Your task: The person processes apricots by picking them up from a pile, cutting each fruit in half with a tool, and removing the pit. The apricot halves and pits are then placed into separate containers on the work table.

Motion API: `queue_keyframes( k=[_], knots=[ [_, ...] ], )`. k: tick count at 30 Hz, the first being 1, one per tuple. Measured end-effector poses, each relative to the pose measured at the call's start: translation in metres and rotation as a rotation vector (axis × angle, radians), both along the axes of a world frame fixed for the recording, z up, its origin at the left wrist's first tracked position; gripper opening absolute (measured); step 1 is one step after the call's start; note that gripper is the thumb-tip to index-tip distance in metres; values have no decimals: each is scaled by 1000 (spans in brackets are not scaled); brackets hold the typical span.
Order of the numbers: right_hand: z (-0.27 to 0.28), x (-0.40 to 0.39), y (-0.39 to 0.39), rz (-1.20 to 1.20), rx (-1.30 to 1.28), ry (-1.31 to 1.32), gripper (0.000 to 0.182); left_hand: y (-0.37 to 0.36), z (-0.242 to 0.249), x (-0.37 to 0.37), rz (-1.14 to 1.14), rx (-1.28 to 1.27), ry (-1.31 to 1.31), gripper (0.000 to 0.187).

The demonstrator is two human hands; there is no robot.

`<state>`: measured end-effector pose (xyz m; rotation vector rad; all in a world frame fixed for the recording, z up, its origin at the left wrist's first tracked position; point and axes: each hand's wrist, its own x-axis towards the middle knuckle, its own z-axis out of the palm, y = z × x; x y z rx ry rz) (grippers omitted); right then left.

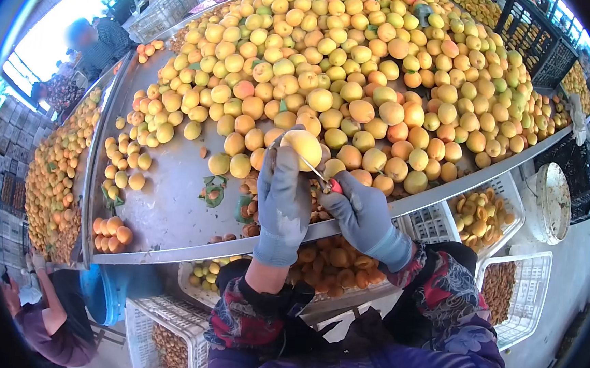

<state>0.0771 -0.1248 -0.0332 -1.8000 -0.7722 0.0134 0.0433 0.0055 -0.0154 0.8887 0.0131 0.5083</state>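
1. The left hand [282,203], gloved in grey, has its grip closed around a yellow apricot [302,147], held up just above the near edge of the metal bench [170,203].
2. The right hand [363,216], also gloved, is closed on a small knife [321,175] with what looks like a red handle; its thin blade touches the apricot.
3. A great heap of apricots [358,65] covers the bench behind.
4. White crates [504,219] of fruit sit below the bench edge.
5. Another person [49,324] stands at lower left.
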Motion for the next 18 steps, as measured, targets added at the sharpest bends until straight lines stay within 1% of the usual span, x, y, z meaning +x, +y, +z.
queue_keyframes(
  k=[2, 3, 7, 9, 10, 12, 13, 15, 17, 18],
  knots=[
    [-1, 0, -3, 28, -83, -38, 31, 3, 1, -5, -38, -18, 37, 40],
    [-1, 0, -3, 29, -84, -38, 31, 4, 2, -6, -79, -36, 71, 42],
    [1, -1, -5, 30, -60, -17, 31, 6, 0, -2, -91, -21, 113, 39],
    [1, 2, -4, 38, -43, 6, 31, -4, 13, 1, 80, -76, 111, 39],
    [-1, 2, -2, 19, -16, -13, 30, -4, 11, 2, 82, -79, 112, 39],
    [-1, 3, -2, 2, 12, -25, 30, -3, 6, 1, 122, 87, 74, 44],
    [0, 4, -3, 14, -37, -43, 29, 0, 2, -1, 125, 87, 77, 44],
    [2, 4, -3, 23, -82, -64, 29, 11, -4, -5, -68, -85, 71, 43],
    [3, 1, -4, 17, -70, -69, 30, 11, 1, -3, -84, -80, 104, 44],
    [2, 2, -4, 16, -65, -76, 30, 6, 7, 0, -58, -164, 104, 41]
  ],
)
